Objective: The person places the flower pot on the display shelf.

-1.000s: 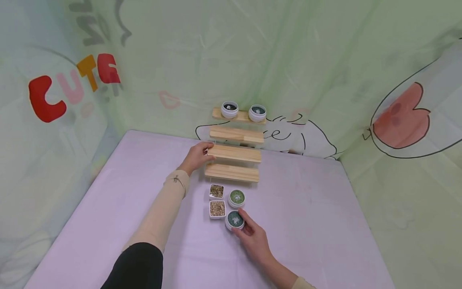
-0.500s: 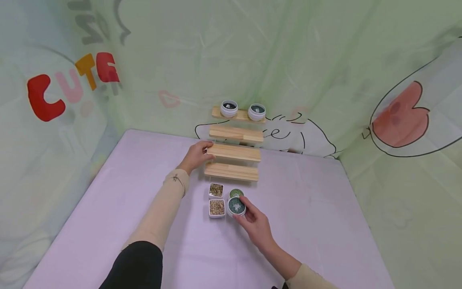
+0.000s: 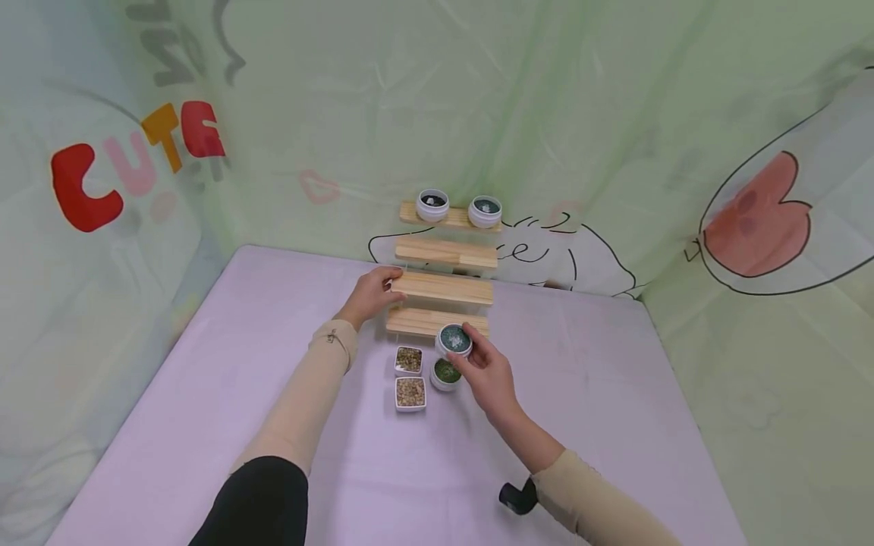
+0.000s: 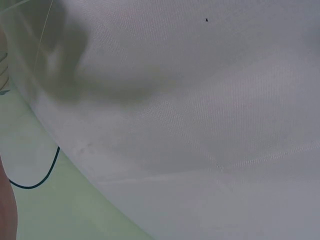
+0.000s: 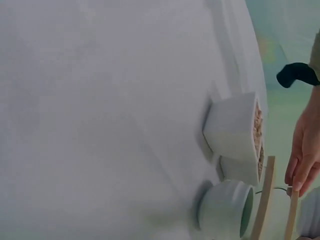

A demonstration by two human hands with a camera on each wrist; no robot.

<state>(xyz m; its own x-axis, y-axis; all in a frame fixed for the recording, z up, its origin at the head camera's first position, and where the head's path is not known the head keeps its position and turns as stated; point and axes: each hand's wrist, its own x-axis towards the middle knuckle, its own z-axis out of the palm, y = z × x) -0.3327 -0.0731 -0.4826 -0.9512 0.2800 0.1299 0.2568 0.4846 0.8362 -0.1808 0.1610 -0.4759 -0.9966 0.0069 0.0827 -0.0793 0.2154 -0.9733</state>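
My left hand [image 3: 372, 294] pinches the left end of a wooden shelf [image 3: 442, 289], second from the bottom of a four-step stand; the right wrist view shows thumb and fingers on that end. In my right hand [image 3: 490, 377] is a round white pot [image 3: 454, 340] with dark green filling, gripped from its right side. The pot is raised and overlaps the front edge of the lowest shelf [image 3: 416, 321] in the head view. Just below it on the table stands a round white pot with lighter green filling [image 3: 447, 372].
Two square white pots of pebbles [image 3: 410, 393] stand left of the green pot. On the top shelf [image 3: 454, 218] sit two round white pots [image 3: 433, 205]. A lilac cloth covers the table [image 3: 580, 394]; a printed curtain [image 3: 307, 152] hangs behind it.
My right hand has lifted the dark green pot off the table and carried it forward, past the lighter green pot, to the lowest shelf. My left hand has stayed on the stand.
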